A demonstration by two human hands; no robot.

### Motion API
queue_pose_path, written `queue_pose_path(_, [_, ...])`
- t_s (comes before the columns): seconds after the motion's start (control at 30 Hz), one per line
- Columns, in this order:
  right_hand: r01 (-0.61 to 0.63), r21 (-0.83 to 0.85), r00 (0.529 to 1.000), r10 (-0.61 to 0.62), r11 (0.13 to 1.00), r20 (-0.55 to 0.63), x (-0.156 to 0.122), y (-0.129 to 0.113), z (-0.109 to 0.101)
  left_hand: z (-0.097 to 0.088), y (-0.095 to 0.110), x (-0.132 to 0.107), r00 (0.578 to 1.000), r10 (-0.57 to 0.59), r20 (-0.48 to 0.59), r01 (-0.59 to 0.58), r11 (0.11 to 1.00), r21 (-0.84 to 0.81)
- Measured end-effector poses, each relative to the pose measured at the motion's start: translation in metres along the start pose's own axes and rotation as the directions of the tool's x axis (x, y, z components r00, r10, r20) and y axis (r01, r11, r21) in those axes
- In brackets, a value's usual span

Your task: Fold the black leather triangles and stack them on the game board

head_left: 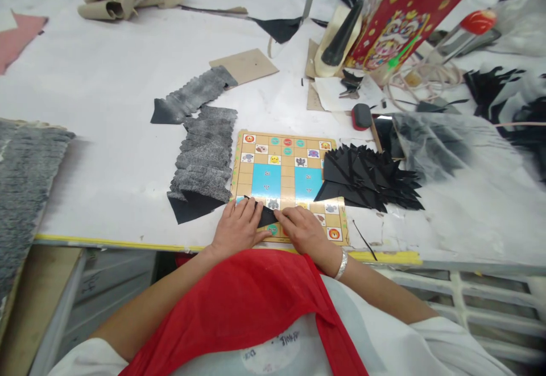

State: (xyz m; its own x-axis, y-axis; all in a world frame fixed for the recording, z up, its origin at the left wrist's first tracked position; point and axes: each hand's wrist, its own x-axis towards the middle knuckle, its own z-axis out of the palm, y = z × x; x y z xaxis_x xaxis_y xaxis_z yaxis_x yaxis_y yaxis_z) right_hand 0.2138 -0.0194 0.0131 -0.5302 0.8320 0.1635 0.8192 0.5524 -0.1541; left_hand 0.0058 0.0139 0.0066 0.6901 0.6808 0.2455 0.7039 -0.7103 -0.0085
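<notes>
A small black piece of flat material (267, 217), perhaps leather or fabric, lies on a wooden game board (288, 185) printed with animals and blue blocks. My left hand (239, 223) holds the piece from the left, fingers pressed down on it and thumb out below. From the right, my right hand (305, 229) has its fingers curled and pinched at the other end of the piece. A fanned stack of black pointed pieces (371, 177) rests over the board's right side. Left of the board runs an overlapped row of grey-backed black pieces (205, 154).
Another grey row (191, 96) touches a beige card (249, 67) behind. At the back right stand a red box (396, 23), a black-handled tool (341, 37) and a small red-and-black case (362, 117). Grey fabric (28, 182) hangs over the left edge.
</notes>
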Motion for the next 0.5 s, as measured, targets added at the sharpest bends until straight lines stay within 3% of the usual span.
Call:
queue_pose_path(0.27, [0.027, -0.059, 1.0, -0.026, 0.998, 0.014, 0.001, -0.001, -0.003, 0.003, 0.004, 0.0, 0.985, 0.031, 0.168, -0.025, 0.999, -0.038])
queue_pose_path(0.5, [0.001, -0.068, 1.0, 0.0, 0.998, 0.012, -0.011, 0.0, -0.005, 0.002, 0.009, -0.001, 0.976, -0.005, 0.218, 0.023, 0.997, -0.076])
